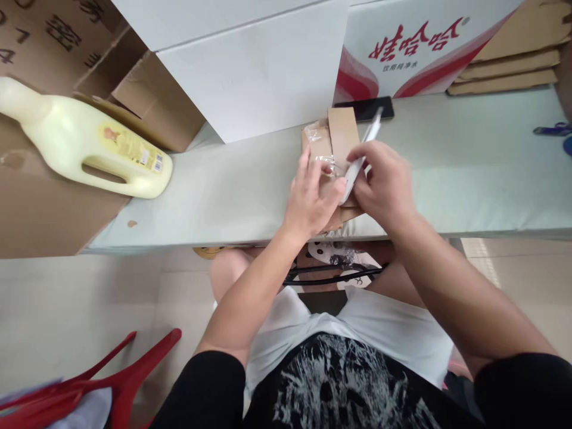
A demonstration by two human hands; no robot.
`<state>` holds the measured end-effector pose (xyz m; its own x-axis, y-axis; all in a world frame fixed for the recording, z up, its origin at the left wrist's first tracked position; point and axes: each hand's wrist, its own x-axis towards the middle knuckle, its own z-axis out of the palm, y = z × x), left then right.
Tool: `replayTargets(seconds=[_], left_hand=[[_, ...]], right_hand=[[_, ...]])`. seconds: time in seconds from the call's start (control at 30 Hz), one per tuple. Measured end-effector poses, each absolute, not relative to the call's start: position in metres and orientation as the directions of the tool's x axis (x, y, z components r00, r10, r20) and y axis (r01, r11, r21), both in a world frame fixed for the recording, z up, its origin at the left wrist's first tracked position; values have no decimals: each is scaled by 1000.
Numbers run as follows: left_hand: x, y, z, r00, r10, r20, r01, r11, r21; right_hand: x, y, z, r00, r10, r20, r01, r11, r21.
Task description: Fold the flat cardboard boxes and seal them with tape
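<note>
1. On a pale cloth-covered table (232, 185), a small cardboard box (343, 126) lies beneath both hands, just beside a black phone (385, 108).
2. I see the left hand (309, 199) spread across it, the right hand (386, 179) pinching a slim white tool (373, 128), perhaps a cutter.
3. Apparently in hand: working at the clear tape (316, 132). Next, I judge, calls for steady bracing.

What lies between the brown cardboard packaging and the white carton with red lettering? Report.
The head view shows a flat black phone, partly behind the packaging.
</note>
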<state>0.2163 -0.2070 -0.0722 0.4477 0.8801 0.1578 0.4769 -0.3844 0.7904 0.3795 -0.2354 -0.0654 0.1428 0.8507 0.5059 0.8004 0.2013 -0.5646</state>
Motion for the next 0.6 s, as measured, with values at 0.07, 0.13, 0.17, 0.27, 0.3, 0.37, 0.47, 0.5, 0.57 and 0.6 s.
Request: replayTargets(seconds=[0.07,0.13,0.17,0.27,0.3,0.37,0.47,0.5,0.57,0.6], left_hand=[[216,-209,-71,463,874,148,521,-403,752],[216,-211,-69,473,872,126,584,-417,696],[217,-212,-67,477,871,118,611,-425,668],[219,-214,-64,489,865,111,658,-449,605],[219,-214,-63,494,862,110,663,-456,594],[220,-214,-62,498,862,98,671,-454,586],[220,-211,-65,483,873,69,681,-424,597],[219,-210,-66,481,874,66,675,-417,609],[217,-210,-69,484,872,80,642,-415,645],[215,-209,-70,486,869,91,620,-416,665]], right_hand=[[385,-239,-65,234,808,541,701,245,-669],[388,-240,-60,353,754,553,540,318,-779],[388,-240,-57,410,735,540,445,356,-822],[380,-235,-46,501,743,444,169,420,-892],[376,-232,-43,504,761,409,101,418,-903],[368,-225,-43,479,806,347,23,384,-923],[364,-216,-51,425,861,279,72,275,-959],[364,-215,-54,416,870,263,108,240,-965],[365,-216,-59,390,885,254,185,195,-963],[365,-217,-60,365,894,259,235,181,-955]])
